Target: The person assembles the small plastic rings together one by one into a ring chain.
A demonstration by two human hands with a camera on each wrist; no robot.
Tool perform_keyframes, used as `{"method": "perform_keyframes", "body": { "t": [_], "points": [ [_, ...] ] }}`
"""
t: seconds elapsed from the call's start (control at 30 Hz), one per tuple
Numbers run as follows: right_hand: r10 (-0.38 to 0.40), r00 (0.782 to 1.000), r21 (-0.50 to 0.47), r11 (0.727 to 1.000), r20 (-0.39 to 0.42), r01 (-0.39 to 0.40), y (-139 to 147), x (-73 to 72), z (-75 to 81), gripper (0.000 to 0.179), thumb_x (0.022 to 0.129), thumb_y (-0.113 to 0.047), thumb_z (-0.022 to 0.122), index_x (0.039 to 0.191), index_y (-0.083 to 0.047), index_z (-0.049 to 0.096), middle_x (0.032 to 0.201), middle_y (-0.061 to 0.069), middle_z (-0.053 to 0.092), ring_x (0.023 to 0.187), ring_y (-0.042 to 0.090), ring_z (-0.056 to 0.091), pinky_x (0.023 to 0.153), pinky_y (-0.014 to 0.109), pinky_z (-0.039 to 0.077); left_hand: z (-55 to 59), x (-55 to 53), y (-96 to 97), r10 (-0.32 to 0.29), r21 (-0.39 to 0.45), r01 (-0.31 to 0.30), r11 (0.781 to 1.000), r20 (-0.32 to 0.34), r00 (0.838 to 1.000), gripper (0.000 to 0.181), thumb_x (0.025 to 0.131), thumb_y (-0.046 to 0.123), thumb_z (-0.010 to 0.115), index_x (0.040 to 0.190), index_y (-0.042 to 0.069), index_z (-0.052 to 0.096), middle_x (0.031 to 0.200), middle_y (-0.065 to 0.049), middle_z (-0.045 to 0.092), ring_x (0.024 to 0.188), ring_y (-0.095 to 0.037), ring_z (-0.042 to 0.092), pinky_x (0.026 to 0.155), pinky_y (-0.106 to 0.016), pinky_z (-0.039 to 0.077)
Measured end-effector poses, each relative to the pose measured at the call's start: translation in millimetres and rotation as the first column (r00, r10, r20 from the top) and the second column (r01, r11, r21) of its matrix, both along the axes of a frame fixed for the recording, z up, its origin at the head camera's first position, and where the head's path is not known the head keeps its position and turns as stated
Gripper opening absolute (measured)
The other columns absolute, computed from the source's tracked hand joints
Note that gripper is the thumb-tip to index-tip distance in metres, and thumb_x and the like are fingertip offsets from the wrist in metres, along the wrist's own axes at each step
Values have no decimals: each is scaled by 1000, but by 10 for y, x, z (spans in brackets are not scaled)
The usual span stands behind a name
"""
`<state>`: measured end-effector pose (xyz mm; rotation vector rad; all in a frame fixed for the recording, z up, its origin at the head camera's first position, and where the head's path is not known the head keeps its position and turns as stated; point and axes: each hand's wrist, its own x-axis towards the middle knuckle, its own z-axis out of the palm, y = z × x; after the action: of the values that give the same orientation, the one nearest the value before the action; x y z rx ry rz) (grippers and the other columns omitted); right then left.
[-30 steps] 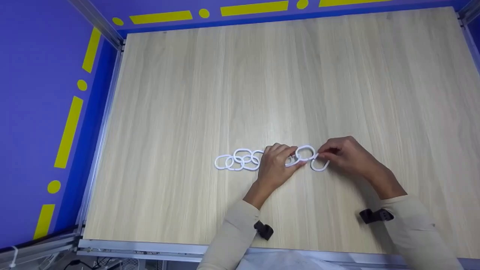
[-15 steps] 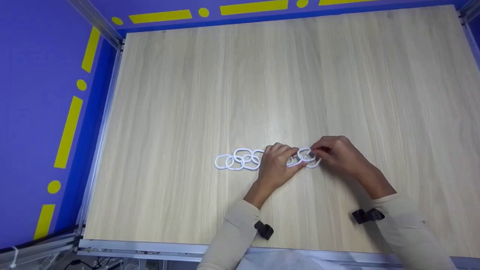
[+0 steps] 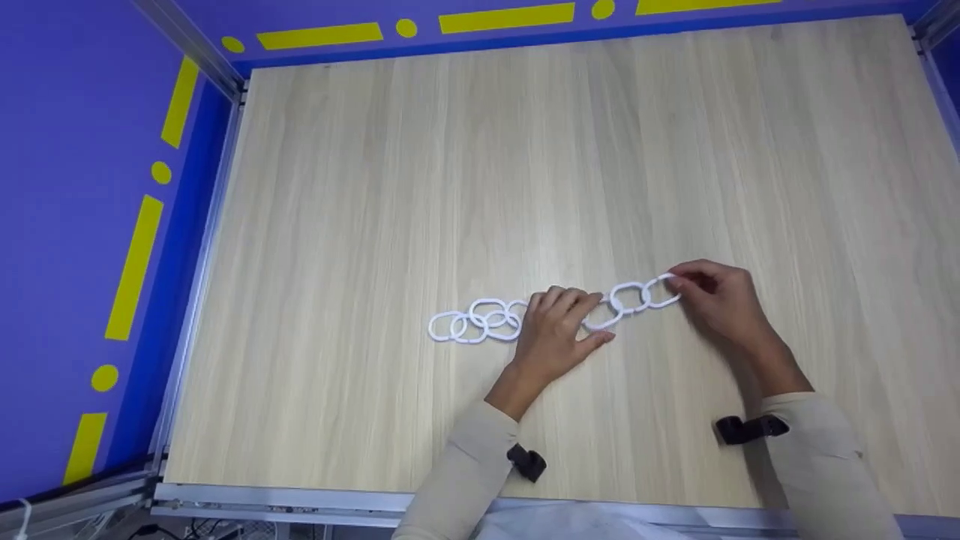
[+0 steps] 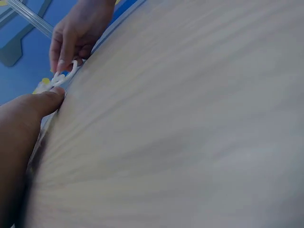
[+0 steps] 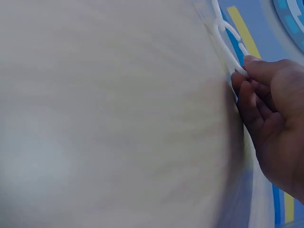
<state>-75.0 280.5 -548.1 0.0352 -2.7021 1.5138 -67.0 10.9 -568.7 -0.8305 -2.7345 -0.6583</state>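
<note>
A chain of white plastic links [image 3: 487, 301] runs from left to right near the middle front of the table in the head view. My left hand [image 3: 551, 326] lies over the chain's middle and hides several links; its thumb is spread away from the index finger. Between thumb and fingertips my right hand [image 3: 720, 296] pinches the outer side of the rightmost link [image 3: 663, 306]. That end link hooks through its neighbour, and a small gap shows in its side in the right wrist view, where the right hand [image 5: 275, 109] grips its end.
The wood-grain table [image 3: 465, 172] stretches far behind the hands. Blue panels [image 3: 67, 225] with yellow marks stand along its left and back sides. A metal rail [image 3: 300, 499] follows the front edge. Black wrist mounts [image 3: 527, 462] sit by both sleeves.
The right hand has moved left, then out to the right and slightly away, drawing the end links straight. The end link now hangs in its neighbour. The left thumb has spread away from the links.
</note>
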Motion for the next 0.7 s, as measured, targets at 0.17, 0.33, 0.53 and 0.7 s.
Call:
{"method": "perform_keyframes", "body": {
  "t": [0.17, 0.33, 0.53, 0.7],
  "points": [
    [-59, 998, -16, 998, 4, 60, 151, -54, -23, 18, 93, -7, 72, 107, 5, 74, 88, 5, 76, 75, -9, 60, 66, 6, 46, -20, -97, -301, 35, -42, -37, 998, -61, 998, 53, 92, 57, 64, 131, 21, 66, 120, 4, 69, 112, -15, 62, 94, -34, 47],
    [-144, 990, 0, 990, -13, 144, 242, -134, -44, 20, 94, -5, 70, 109, 9, 72, 86, -12, 72, 76, -9, 58, 68, 5, 44, -37, -260, -810, 103, -28, -107, 994, -110, 989, 43, 94, 48, 67, 125, 19, 69, 118, 2, 72, 114, -18, 65, 96, -38, 47],
    [-169, 985, 29, 985, -34, 170, 280, -222, -72, 19, 93, -4, 70, 110, 6, 72, 85, -27, 63, 76, -6, 54, 68, 6, 41, -40, -420, -1356, 116, -28, -123, 992, -185, 976, 29, 96, 35, 68, 117, 15, 73, 116, -1, 73, 115, -18, 66, 100, -40, 47],
    [-186, 981, 21, 982, -46, 187, 266, -297, -62, 19, 94, -10, 71, 109, 3, 72, 85, -24, 63, 77, -4, 54, 68, 9, 41, -34, -468, -1687, 207, 40, -203, 978, -141, 968, 21, 96, 24, 70, 114, 13, 74, 114, -3, 75, 113, -21, 68, 99, -44, 48]
  ]
}}
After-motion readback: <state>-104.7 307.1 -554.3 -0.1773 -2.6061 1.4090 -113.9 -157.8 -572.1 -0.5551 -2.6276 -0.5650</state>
